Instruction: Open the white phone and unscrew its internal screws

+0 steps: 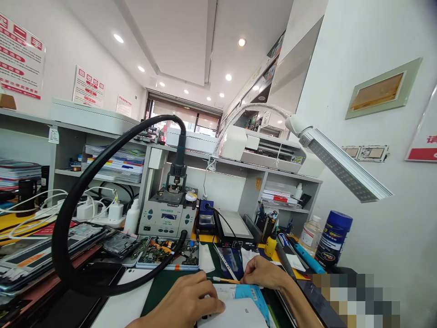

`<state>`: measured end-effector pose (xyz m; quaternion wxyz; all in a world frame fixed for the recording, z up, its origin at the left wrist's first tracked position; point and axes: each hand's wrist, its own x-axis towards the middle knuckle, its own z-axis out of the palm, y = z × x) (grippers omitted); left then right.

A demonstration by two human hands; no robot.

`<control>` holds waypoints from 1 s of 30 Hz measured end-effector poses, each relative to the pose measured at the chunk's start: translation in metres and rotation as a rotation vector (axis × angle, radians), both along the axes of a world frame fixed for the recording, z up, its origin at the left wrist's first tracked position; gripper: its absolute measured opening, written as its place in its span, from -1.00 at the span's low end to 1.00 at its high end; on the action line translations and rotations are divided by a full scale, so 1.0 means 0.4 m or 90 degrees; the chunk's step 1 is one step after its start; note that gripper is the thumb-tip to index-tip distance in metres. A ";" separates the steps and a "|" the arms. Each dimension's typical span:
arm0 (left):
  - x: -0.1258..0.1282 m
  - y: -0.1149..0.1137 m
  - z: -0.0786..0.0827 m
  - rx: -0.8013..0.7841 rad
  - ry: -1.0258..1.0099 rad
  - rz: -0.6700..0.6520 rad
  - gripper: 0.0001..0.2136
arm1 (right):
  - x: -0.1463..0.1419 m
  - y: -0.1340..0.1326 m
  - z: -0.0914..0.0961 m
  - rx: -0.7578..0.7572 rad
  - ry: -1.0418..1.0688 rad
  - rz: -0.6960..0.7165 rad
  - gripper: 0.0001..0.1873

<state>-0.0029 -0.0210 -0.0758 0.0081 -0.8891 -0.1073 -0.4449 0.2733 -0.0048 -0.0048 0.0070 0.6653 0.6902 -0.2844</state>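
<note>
A flat white panel (235, 314), like the back of a tablet, lies in front of me at the bottom edge. My left hand (191, 296) is curled over its left side, thumb and fingers closed on it; a small dark part shows beneath the fingers. Under the panel sticks out a blue and white packet (254, 296). My right hand (264, 273) is beyond the packet, its fingers pinched together. What they hold is hidden. A thin yellow-handled tool (225, 279) lies between the hands, its right end close to the right fingertips. A long white perforated strip (225, 262) slants just behind.
A black hose (63, 214) arches from the rework station (167, 218) across the left. Circuit boards fill a tray (167, 253); stacked phone parts (51, 250) lie left. On the right stand a blue-capped can (332, 241) and clear bottle (310, 234), under a lamp (344, 164).
</note>
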 end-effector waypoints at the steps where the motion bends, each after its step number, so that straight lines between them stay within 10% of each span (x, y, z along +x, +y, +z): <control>1: 0.000 0.000 0.002 -0.004 0.001 -0.004 -0.46 | -0.001 0.002 0.000 -0.002 -0.014 -0.005 -0.67; 21: -0.007 -0.006 0.005 -0.022 0.037 0.011 -0.46 | 0.017 -0.009 0.009 0.154 0.201 -0.048 -0.84; 30: -0.005 -0.006 0.011 0.016 0.044 0.028 -0.61 | 0.014 -0.021 0.009 0.077 0.329 -0.024 -0.93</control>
